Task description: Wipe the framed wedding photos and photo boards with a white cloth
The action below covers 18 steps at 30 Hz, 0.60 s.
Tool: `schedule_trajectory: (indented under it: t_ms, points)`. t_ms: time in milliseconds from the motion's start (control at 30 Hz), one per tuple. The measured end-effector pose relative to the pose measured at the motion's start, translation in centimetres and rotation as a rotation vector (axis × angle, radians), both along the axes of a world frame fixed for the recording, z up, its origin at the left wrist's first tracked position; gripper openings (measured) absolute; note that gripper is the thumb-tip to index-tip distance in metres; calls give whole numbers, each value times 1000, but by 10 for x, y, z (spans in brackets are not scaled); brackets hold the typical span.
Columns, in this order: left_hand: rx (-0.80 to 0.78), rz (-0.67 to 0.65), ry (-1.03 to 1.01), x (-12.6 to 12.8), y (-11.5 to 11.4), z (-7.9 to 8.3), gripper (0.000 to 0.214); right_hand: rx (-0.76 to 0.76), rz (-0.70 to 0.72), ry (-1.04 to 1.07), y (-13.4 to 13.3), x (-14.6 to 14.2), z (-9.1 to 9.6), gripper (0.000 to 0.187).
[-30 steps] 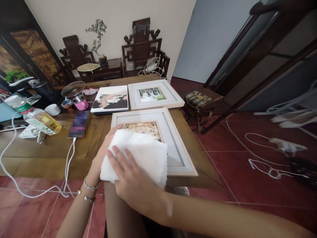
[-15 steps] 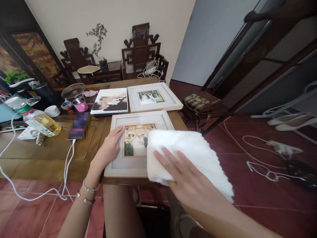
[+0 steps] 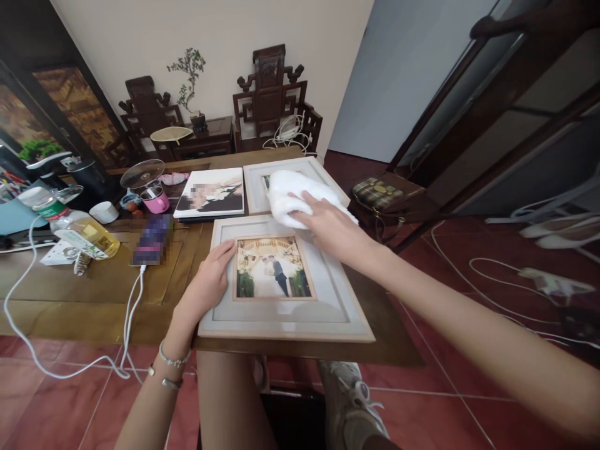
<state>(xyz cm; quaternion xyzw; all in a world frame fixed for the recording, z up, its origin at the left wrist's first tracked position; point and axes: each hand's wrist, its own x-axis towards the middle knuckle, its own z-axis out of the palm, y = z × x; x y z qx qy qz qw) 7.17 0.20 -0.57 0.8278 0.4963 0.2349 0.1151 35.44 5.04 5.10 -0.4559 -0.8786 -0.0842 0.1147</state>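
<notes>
A light wooden picture frame (image 3: 287,330) with a wedding photo behind its pane lies flat at the table's near edge. My left hand (image 3: 212,278) grips its left side, fingers over the rim and thumb hidden. In my right hand (image 3: 328,226) is a bunched white towel (image 3: 300,190), held above the frame's upper right corner. The towel covers part of a second picture frame (image 3: 255,187) lying just behind, hiding most of its photo. To the left of that one sits a photo album (image 3: 210,192) with a picture on its cover.
On the table's left stand a bottle of yellow liquid (image 3: 87,230), a pink mug (image 3: 155,200) and a white cup (image 3: 104,212). A phone (image 3: 152,240) lies there, its white cable (image 3: 129,312) hanging over the edge. Right of the table rests a plaid bag (image 3: 387,192).
My right hand has moved the towel from the near frame's right side up and away, over the rear frame. The near photo is uncovered. My left hand stays put.
</notes>
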Motion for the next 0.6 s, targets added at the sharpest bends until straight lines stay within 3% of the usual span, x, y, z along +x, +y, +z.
schedule_trajectory:
  t_ms: [67,167,267,367,467,600]
  points:
    - [6,8,-5,1,0,1,52,-35,42,-89,1,-6,-1,69]
    - [17,14,-14,3,2,2,49,-110,81,-164,-25,-9,-6,64]
    - [14,11,-9,3,2,2,49,-133,147,-138,-76,-5,-11,64]
    - [2,16,-1,2,2,0,50,-69,285,19,-133,1,-13,55]
    - [-18,32,28,3,0,0,50,20,253,167,-172,-3,-9,48]
    - [-21,16,68,4,-1,4,47,-183,290,140,-171,-20,-3,54]
